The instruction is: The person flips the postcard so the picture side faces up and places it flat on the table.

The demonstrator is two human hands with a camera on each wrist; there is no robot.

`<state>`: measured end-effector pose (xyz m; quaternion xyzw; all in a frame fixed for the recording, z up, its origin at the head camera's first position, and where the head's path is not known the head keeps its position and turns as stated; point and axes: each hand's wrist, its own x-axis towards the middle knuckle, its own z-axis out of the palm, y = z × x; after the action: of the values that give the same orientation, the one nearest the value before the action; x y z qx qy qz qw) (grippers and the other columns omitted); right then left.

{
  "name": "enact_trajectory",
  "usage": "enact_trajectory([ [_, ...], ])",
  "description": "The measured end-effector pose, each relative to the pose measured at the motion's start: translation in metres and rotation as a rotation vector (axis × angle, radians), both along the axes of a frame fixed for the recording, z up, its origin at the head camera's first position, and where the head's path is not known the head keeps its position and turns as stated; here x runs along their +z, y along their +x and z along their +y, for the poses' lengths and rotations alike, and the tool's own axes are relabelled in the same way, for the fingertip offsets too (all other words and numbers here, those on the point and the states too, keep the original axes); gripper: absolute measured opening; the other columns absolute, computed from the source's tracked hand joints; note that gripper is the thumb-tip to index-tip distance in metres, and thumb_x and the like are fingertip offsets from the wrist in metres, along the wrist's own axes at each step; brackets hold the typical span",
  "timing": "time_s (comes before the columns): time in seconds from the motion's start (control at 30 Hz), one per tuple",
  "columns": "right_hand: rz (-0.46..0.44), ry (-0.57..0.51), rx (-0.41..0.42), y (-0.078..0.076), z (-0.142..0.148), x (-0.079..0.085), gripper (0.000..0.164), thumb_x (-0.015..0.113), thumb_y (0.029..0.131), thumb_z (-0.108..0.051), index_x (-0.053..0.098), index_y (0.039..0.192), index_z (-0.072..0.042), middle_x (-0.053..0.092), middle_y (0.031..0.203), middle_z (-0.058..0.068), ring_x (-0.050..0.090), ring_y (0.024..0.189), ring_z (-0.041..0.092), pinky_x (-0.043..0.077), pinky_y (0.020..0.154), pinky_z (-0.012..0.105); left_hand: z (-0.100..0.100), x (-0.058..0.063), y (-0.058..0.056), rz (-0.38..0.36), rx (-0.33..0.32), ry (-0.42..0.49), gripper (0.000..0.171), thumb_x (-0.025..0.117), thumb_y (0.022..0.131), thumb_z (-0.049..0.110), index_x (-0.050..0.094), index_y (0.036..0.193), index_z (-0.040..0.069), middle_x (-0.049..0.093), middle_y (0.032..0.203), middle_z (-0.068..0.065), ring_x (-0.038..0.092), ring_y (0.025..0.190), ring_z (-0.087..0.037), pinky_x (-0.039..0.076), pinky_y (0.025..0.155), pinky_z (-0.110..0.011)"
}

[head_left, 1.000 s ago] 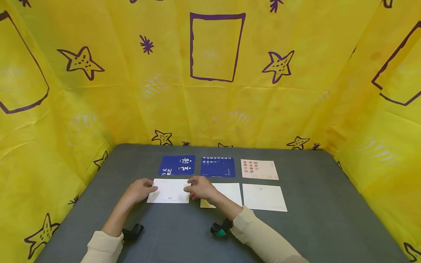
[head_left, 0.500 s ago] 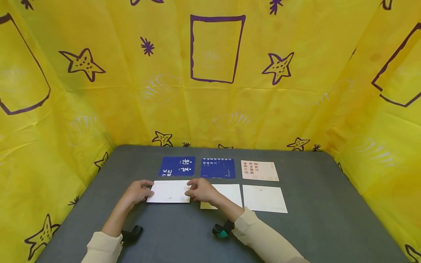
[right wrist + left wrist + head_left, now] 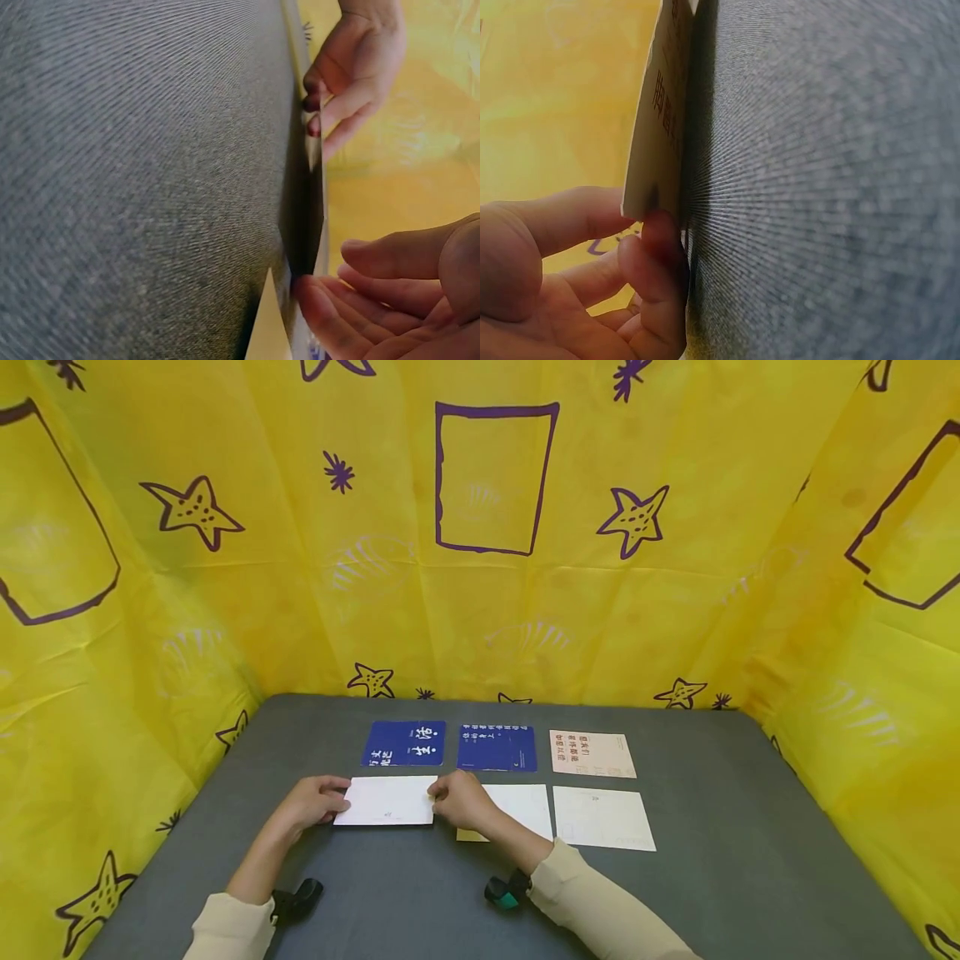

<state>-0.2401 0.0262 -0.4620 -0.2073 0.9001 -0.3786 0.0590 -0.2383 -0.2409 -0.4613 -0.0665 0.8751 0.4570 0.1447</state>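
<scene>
Head view: my left grip (image 3: 309,802) and right grip (image 3: 462,800) pinch the leftmost white card (image 3: 390,797) just above the desk (image 3: 405,902) — likely light, flexible, easily creased — so I'd hold only its short ends, softly.

White card (image 3: 385,799), white-lettered blue cards (image 3: 390,743), grey table (image 3: 405,902), yellow cloth (image 3: 285,527) with purple starfish (image 3: 196,513)
</scene>
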Motion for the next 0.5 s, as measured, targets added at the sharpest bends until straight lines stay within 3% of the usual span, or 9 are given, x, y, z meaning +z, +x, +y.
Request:
enact_trajectory([
  [0.13, 0.039, 0.002, 0.000, 0.000, 0.000, 0.000, 0.021, 0.068, 0.074, 0.008, 0.075, 0.094, 0.003, 0.074, 0.084, 0.012, 0.064, 0.074, 0.014, 0.049, 0.065, 0.020, -0.003, 0.001, 0.001, 0.015, -0.014, 0.034, 0.041, 0.063, 0.088, 0.004, 0.056, 0.126, -0.011, 0.065, 0.106, -0.018, 0.055, 0.079, -0.014, 0.048, 0.066, -0.026],
  [0.27, 0.087, -0.010, 0.006, 0.001, 0.001, 0.000, 0.023, 0.066, 0.074, 0.008, 0.074, 0.095, 0.004, 0.074, 0.086, 0.013, 0.064, 0.074, 0.014, 0.051, 0.067, 0.020, -0.005, 0.003, 0.003, 0.028, -0.032, 0.063, 0.040, 0.062, 0.089, 0.006, 0.057, 0.125, -0.012, 0.067, 0.092, -0.008, 0.056, 0.075, -0.013, 0.049, 0.065, -0.026],
  [0.37, 0.191, -0.021, 0.033, -0.001, 0.002, -0.009, 0.025, 0.062, 0.073, 0.008, 0.076, 0.092, 0.002, 0.073, 0.082, 0.009, 0.061, 0.071, 0.010, 0.050, 0.064, 0.019, -0.007, 0.003, 0.005, 0.025, -0.035, 0.074, 0.040, 0.062, 0.090, 0.007, 0.057, 0.125, -0.012, 0.066, 0.088, -0.003, 0.057, 0.074, -0.012, 0.049, 0.065, -0.026],
  [0.5, 0.249, -0.043, 0.043, -0.001, 0.003, -0.011, 0.027, 0.057, 0.072, 0.011, 0.076, 0.089, 0.001, 0.073, 0.080, 0.008, 0.063, 0.070, 0.010, 0.050, 0.064, 0.018, -0.008, 0.002, 0.006, 0.023, -0.021, 0.075, 0.040, 0.063, 0.090, 0.009, 0.058, 0.125, -0.011, 0.067, 0.093, -0.005, 0.056, 0.075, -0.012, 0.049, 0.065, -0.025],
])
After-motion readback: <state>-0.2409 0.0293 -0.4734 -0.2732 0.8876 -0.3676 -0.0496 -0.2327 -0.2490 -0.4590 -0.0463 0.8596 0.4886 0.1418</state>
